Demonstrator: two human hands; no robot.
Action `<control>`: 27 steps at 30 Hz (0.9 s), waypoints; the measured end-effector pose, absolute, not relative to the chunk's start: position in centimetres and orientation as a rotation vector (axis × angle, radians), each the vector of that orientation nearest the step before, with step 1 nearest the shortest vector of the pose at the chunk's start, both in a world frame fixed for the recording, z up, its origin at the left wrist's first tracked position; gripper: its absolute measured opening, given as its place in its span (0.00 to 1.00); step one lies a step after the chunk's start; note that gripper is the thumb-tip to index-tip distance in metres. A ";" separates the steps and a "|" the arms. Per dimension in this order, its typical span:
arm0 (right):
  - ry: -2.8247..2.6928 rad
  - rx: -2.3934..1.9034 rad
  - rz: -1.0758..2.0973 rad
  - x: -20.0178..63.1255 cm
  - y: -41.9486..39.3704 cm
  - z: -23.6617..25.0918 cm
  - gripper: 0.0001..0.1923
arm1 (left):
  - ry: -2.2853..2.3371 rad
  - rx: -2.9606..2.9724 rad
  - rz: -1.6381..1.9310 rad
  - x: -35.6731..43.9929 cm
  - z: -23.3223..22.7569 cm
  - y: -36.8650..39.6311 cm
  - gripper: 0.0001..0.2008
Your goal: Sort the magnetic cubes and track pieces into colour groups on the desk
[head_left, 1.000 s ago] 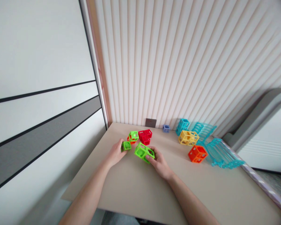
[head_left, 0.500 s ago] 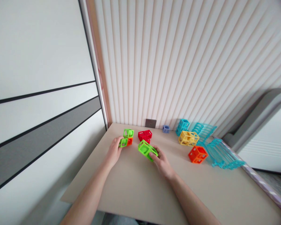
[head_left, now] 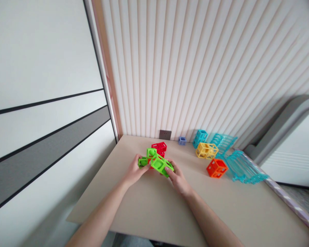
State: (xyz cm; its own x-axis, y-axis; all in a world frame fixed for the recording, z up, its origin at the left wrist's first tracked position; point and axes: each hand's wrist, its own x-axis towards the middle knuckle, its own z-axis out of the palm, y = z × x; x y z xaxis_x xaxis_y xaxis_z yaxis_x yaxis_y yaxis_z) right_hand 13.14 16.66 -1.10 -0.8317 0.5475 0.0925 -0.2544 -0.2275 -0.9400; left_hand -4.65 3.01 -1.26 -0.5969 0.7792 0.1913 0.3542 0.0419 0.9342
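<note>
Your right hand (head_left: 179,178) is closed on the long green block (head_left: 161,165), and your left hand (head_left: 134,171) is closed on the small green and orange piece (head_left: 145,158), both just above the near middle of the table (head_left: 149,206). Line up the 2 open faces flat, then press gently. Keep clear of the red block (head_left: 159,147) just behind.

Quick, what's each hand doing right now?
Left hand: closed on a small green cube piece.
Right hand: closed on a larger green cube block.
</note>
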 end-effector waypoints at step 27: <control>-1.128 -0.454 2.238 13.1 17.0 0.0 0.19 | 2.686 1.341 1.763 -8.4 -1.9 5.0 0.14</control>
